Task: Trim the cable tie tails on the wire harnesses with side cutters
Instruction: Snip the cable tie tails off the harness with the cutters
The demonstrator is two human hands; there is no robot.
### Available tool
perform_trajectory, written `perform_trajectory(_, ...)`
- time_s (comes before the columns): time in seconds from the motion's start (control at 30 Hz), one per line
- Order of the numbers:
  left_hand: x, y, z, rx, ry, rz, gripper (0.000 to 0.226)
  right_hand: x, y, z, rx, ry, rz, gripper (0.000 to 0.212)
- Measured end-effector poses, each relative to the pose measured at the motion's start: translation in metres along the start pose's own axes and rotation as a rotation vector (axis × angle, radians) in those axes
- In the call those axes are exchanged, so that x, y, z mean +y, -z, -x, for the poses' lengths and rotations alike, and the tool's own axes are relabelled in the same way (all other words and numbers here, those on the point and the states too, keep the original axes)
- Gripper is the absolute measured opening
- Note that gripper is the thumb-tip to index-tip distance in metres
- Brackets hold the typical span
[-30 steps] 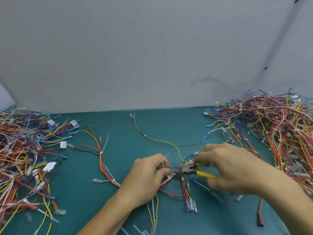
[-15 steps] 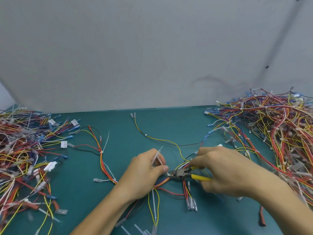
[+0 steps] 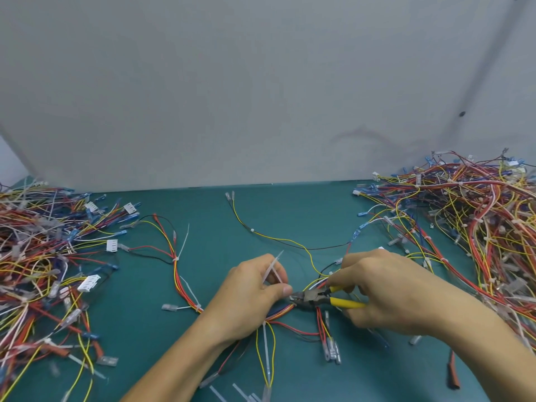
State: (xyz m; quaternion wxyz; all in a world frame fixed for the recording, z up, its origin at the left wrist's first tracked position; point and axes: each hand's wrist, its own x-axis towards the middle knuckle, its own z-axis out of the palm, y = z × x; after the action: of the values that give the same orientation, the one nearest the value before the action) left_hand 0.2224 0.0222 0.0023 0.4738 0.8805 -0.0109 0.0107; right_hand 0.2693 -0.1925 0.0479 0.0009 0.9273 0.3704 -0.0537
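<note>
On teal mat point(image 3: 290, 216), yel-grip cutters point(image 3: 311, 297), translucent tie tail point(image 3: 275, 262)

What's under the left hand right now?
Red, yellow and blue harness wires run out from beneath the left hand onto the green mat; their stretch under the palm is covered.

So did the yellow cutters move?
Yes, a little. The side cutters slid left, toward the left hand, and nearer the person, judged against the tied yellow wire behind them.
</note>
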Motion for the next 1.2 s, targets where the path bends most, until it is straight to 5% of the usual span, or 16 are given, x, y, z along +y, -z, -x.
perform_trajectory(0.6,-0.007,-0.003,-0.003,0.016,0.014,0.019,0.014,-0.011,0.002,0.000,-0.075,0.006,0.057,0.031)
perform_trajectory(1.0,0.006,0.021,0.000,0.152,0.229,0.718,0.025,-0.016,0.017,0.010,0.096,0.042,-0.005,0.035)
perform_trajectory(1.2,0.003,0.039,0.022,0.077,0.125,0.490,0.023,-0.027,0.016,0.010,0.048,0.106,-0.007,0.042)
